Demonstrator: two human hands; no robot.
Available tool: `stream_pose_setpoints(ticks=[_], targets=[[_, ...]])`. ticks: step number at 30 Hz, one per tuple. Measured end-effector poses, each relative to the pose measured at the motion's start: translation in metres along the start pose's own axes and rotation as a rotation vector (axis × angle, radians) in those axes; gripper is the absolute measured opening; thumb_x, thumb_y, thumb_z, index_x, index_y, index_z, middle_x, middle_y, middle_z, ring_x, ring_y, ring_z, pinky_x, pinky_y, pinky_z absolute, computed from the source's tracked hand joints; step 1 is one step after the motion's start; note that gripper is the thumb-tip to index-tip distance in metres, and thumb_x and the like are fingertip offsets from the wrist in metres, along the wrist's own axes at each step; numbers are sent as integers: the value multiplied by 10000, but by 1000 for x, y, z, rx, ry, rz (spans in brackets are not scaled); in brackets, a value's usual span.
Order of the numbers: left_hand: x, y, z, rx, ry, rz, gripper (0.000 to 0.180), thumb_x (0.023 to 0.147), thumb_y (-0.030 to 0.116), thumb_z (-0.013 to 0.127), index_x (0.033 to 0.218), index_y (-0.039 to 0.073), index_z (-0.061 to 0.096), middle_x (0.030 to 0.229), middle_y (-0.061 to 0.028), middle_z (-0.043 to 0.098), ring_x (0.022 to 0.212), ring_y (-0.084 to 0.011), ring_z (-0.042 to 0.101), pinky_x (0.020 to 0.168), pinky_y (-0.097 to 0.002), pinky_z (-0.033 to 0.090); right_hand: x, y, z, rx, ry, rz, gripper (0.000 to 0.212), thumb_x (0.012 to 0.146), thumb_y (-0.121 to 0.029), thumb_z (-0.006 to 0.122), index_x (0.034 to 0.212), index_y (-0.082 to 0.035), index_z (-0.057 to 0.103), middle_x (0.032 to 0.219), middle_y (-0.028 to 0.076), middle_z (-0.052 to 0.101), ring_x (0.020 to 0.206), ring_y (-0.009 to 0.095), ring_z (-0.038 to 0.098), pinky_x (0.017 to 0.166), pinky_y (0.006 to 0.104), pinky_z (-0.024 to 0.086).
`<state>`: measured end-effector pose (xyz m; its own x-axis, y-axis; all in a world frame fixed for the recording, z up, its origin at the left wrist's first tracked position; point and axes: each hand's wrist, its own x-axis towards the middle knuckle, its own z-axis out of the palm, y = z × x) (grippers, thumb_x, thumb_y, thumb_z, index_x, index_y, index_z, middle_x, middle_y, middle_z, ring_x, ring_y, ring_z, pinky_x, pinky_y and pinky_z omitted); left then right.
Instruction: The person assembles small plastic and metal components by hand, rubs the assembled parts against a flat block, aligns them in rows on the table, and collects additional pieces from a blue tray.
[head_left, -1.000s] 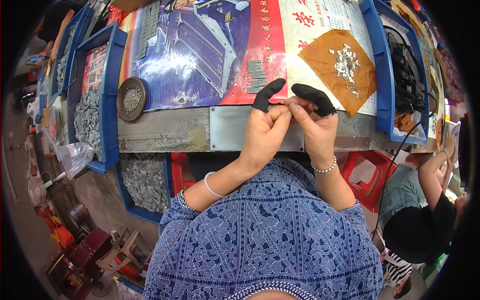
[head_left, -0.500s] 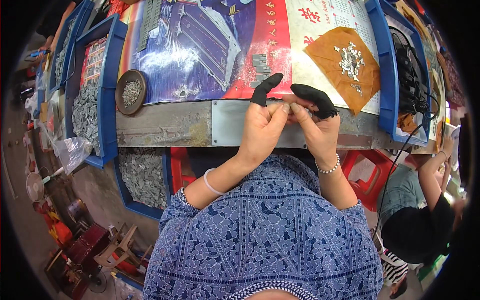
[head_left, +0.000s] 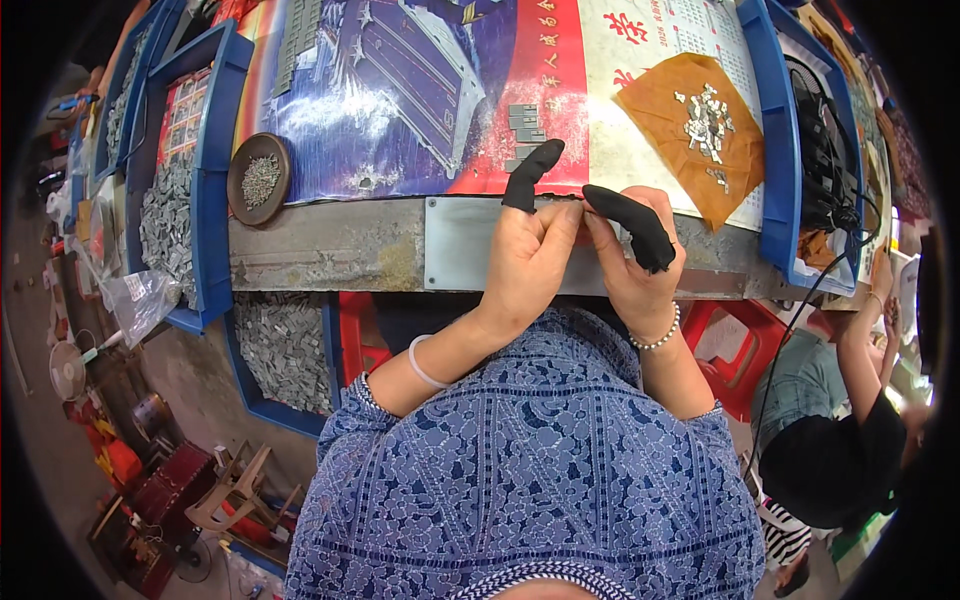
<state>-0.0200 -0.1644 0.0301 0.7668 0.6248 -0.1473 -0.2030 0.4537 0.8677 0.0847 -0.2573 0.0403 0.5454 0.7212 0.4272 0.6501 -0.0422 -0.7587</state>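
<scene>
My left hand [head_left: 530,248] and my right hand [head_left: 638,272] meet over the front edge of the table [head_left: 350,245]. Each wears a black cloth finger cover [head_left: 536,172] on its index finger. The thumb tips press close together, and both hands are closed in a pinch; whatever they hold is too small or hidden. Just beyond my left hand lie several flat grey metal pieces [head_left: 524,124] in a short column. Past my right hand, a sheet of brown paper [head_left: 650,98] carries a loose heap of small silvery parts [head_left: 708,128].
A round brown dish [head_left: 283,170] of tiny metal bits sits at the left. Blue bins [head_left: 215,190] of grey pieces stand beside and below it. On the right is another blue bin [head_left: 775,170] with black cables. A person [head_left: 830,450] works nearby at the right, by a red stool [head_left: 745,330].
My right hand has turned, its covered index finger now slanting down toward the wrist side while the other fingers curl behind. My left hand stays nearly in place.
</scene>
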Motion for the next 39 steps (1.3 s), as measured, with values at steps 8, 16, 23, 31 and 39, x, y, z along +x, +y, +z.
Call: stream_pose_setpoints(ticks=[8,16,23,31,39], targets=[[4,3,-7,39,65,-5,621,986,-37,553,1517,13,233,997,-109,689,895,-130,653,830,-281,523,1,7,-1,598,78,528,232,897,36,703,1128,21,685,980,67,717,916,115,660,840,256,518],[1,1,-10,284,61,133,647,946,-54,608,1502,22,286,932,-65,651,876,-111,616,823,-266,506,0,4,2,545,39,531,219,892,28,711,1110,13,696,977,59,726,911,109,663,848,256,519],[1,-1,-18,449,39,233,612,904,-74,617,1450,19,356,880,-48,653,840,-116,627,814,-292,520,5,-1,5,423,-90,431,249,888,70,696,1134,41,671,1053,89,710,985,145,662,893,276,510],[1,9,-23,176,60,54,595,911,-73,611,1431,26,339,894,-49,654,864,-102,621,812,-278,506,10,5,14,892,-43,762,245,872,27,737,1111,-18,702,983,26,714,853,72,633,778,222,512],[7,23,-50,971,-97,410,453,873,-2,676,1317,-7,581,1227,-175,648,1132,-315,624,993,-423,477,23,7,20,669,-1,765,180,874,10,733,1052,-4,713,911,7,701,774,28,591,654,184,456]])
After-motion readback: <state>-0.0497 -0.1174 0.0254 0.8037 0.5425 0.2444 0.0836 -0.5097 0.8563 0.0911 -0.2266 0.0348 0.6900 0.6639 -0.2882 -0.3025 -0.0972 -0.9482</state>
